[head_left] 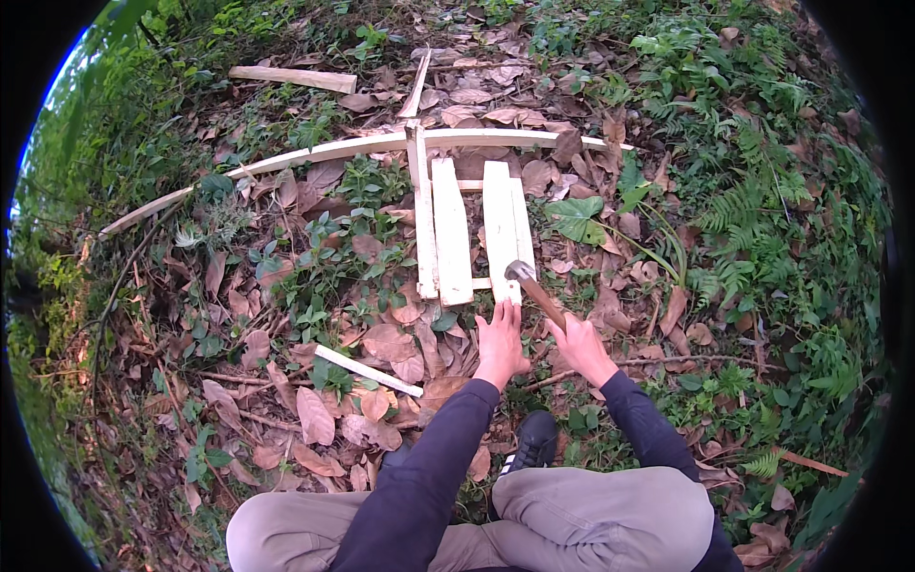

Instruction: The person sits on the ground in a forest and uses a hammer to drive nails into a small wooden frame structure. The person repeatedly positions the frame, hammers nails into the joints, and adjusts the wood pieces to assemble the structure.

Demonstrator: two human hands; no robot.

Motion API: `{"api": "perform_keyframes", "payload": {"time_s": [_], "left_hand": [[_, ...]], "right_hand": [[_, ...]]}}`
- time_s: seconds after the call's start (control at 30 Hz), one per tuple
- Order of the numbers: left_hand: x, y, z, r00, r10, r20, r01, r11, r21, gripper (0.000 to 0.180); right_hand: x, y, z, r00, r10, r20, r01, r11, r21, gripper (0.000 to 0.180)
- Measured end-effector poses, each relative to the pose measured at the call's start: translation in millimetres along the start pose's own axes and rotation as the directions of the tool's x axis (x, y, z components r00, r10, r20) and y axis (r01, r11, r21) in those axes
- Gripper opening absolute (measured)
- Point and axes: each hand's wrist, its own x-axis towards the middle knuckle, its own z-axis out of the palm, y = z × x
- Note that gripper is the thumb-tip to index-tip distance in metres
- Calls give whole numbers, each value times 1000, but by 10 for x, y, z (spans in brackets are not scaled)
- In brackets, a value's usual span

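Both hands work low over leaf-strewn ground, just in front of the person's crouched knees. Their right hand (581,348) is closed around the wooden handle of a hammer (534,289), whose metal head sits at the near end of a pale wooden slat (499,232). Their left hand (499,341) reaches forward with its fingers spread, the fingertips at the near end of that same slat, just beside the hammer head; it grips nothing. The slat lies parallel to a second wide slat (452,232) and a narrower strip (422,214), all three running away from the person and meeting a long curved wooden rail (315,153) that crosses their far ends. A short loose stick (367,370) lies among dry leaves to the left of the hands, and another board (293,77) rests farther off beyond the rail. Green ferns (753,210) grow to the right.
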Motion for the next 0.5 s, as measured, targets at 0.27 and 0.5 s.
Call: {"api": "perform_keyframes", "payload": {"time_s": [0.27, 0.5], "left_hand": [[-25, -66, 41, 999, -35, 18, 35, 999, -14, 118], [-30, -81, -24, 1000, 3, 29, -3, 1000, -17, 116]], "right_hand": [[-101, -443, -176, 986, 74, -146, -24, 947, 320, 33], [-17, -268, -110, 983, 167, -78, -137, 943, 303, 30]]}}
